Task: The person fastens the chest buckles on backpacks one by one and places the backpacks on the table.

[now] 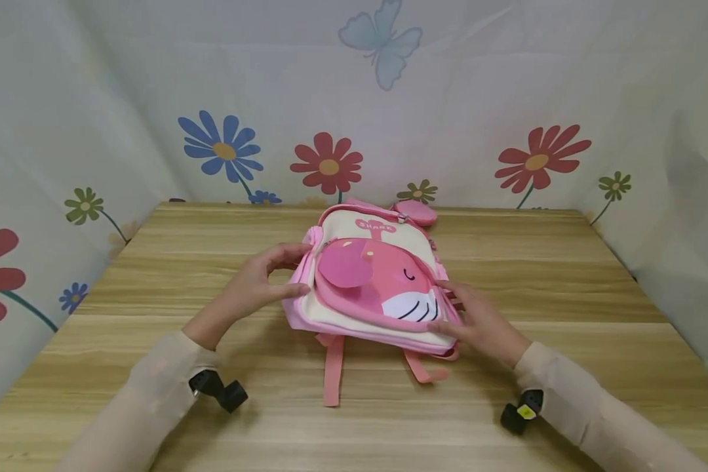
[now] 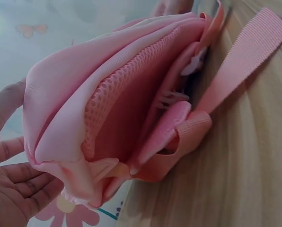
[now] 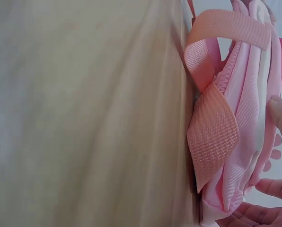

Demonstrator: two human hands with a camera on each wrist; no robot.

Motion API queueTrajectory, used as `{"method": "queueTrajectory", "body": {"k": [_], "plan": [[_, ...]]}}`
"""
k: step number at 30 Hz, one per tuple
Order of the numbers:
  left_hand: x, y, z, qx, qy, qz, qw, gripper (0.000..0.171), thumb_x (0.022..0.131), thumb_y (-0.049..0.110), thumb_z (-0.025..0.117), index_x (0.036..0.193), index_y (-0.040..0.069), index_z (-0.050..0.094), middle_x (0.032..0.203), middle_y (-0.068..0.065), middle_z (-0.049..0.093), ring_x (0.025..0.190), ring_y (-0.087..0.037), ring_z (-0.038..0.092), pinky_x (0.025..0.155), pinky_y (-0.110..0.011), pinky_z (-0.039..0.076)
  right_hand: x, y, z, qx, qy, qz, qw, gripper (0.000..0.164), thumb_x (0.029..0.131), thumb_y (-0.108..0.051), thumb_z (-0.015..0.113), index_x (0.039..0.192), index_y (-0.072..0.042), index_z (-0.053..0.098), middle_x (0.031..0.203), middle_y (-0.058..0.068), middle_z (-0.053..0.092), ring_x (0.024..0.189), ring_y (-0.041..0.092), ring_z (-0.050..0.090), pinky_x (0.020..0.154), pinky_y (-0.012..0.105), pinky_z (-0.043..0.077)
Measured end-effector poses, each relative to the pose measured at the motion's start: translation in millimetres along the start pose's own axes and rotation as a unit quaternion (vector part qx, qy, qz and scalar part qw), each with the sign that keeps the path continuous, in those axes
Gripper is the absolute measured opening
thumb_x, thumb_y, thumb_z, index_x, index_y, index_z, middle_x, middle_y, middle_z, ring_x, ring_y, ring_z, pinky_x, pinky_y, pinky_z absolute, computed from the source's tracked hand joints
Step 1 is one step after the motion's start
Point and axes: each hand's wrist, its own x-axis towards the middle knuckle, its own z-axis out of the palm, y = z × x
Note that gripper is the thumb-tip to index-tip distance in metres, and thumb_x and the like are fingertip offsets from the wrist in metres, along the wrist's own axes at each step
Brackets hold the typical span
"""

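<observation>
A pink and cream children's backpack [image 1: 377, 275] lies on its back on the table, with its top toward the far edge. Its front pocket bears a smiling animal face and a round magenta flap [image 1: 347, 264]. My left hand [image 1: 259, 278] is at the bag's left side, thumb at the front edge and fingers spread in a loose curve. On the opposite side, my right hand [image 1: 478, 321] touches the lower right edge with thumb and fingertips. The left wrist view shows pink mesh [image 2: 115, 94] on the bag's side. Parts of the fingers are hidden behind the bag.
Two salmon straps, one on the left [image 1: 333, 373] and one on the right [image 1: 421, 370], trail from the bag's bottom. A round pink piece [image 1: 415, 213] sticks out at its top. The wood-grain table [image 1: 212, 419] meets a flower-printed backdrop [image 1: 436, 111] at the back and sides.
</observation>
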Motion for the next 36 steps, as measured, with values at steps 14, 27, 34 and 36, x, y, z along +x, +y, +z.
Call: {"method": "queueTrajectory", "body": {"k": [14,27,34,36], "plan": [[10.7,28.7,-15.1,-0.002,0.052,0.018,0.9985,0.052,0.083,0.018,0.074,0.131,0.010,0.055,0.128,-0.012,0.062,0.118,-0.026,0.056,0.102,-0.050,0.046,7.7,-8.1,14.9,0.095,0.009,-0.023,0.995,0.077,0.084,-0.036,0.073,0.146,-0.009,0.035,0.144,0.017,0.044,0.125,0.038,0.052,0.104,0.052,0.044],[21.1,64.1,-24.8,0.004,0.095,0.026,0.9951,0.044,0.084,0.018,0.073,0.123,0.005,0.057,0.122,-0.012,0.065,0.113,-0.025,0.060,0.078,-0.011,0.052,23.0,-16.5,32.6,0.186,0.019,-0.045,0.981,0.069,0.086,-0.023,0.072,0.143,-0.003,0.037,0.139,0.020,0.049,0.128,0.036,0.050,0.108,0.048,0.040],[20.9,81.6,-33.1,0.042,0.093,0.013,0.9947,0.042,0.086,0.025,0.071,0.123,0.008,0.062,0.122,-0.009,0.065,0.114,-0.025,0.059,0.079,-0.012,0.051,29.3,-25.3,37.8,0.224,0.008,-0.035,0.974,0.070,0.087,-0.023,0.072,0.143,-0.002,0.036,0.143,0.021,0.046,0.132,0.036,0.047,0.110,0.045,0.038],[20.2,85.8,-35.7,0.049,0.091,0.015,0.9945,0.042,0.086,0.025,0.071,0.124,0.008,0.062,0.123,-0.009,0.065,0.115,-0.025,0.059,0.080,-0.012,0.050,31.0,-27.4,39.3,0.238,0.001,-0.036,0.971,0.070,0.087,-0.022,0.071,0.144,-0.002,0.036,0.143,0.022,0.046,0.133,0.037,0.047,0.110,0.045,0.038]]}}
